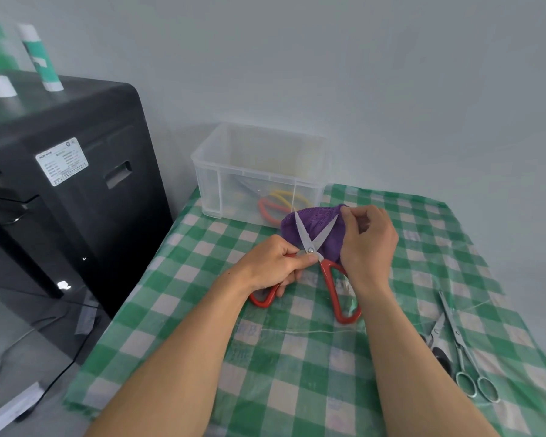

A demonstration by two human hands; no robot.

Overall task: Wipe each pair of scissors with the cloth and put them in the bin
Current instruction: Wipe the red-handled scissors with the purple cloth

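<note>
Red-handled scissors (336, 290) lie spread wide over the checked table, blades pointing away from me. My left hand (273, 263) grips the left red handle near the pivot. My right hand (368, 239) pinches a purple cloth (312, 227) against the right blade. Beyond them stands a clear plastic bin (221, 181) holding scissors with red and yellow handles (278, 201). Two more pairs lie at the right: all-metal scissors (460, 348) and black-handled scissors (437, 342).
A green-and-white checked cloth (265, 357) covers the table. A black machine (67, 184) stands left of the table, with a green-and-white tube (40, 56) on top. A pale wall is behind the bin.
</note>
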